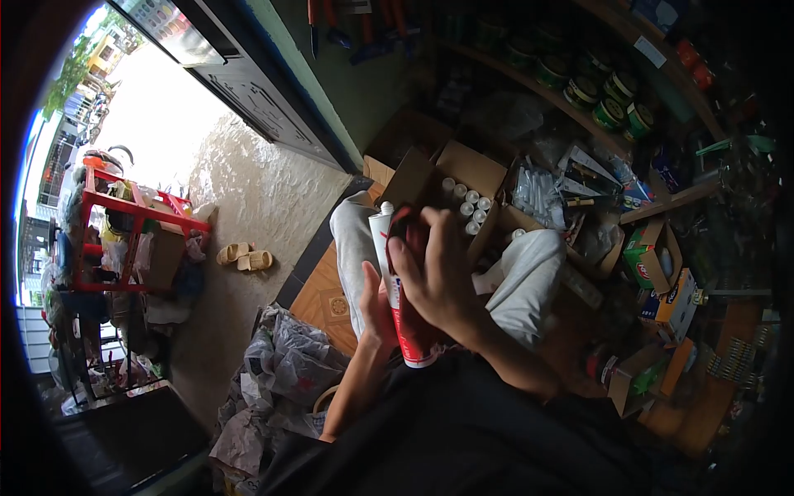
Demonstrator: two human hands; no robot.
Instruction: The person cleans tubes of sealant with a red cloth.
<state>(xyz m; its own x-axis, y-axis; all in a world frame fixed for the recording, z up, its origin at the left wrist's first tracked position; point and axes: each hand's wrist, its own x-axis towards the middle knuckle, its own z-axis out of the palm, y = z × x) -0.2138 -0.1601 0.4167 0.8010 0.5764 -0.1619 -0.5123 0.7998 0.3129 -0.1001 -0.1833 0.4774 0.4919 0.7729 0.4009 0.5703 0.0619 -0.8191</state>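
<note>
My left hand [377, 307] is closed around the lower part of a white and red sealant cartridge [403, 324], which stands nearly upright in front of me with its white nozzle end up. In my right hand [432, 269] is a dark red, soft-looking cloth [409, 234], its fingers bent and pressing it against the upper side of the cartridge. Part of the cloth hides behind the fingers. Just beyond my hands an open cardboard box [470, 165] contains several more cartridges [472, 197], standing with their pale round ends up.
Crumpled plastic bags [285, 364] lie to my left. A pair of sandals [246, 257] sits on the concrete outside the doorway, near a red rack [136, 211] loaded with goods. Shelved cans [610, 112] and small boxes [653, 256] stand on the right.
</note>
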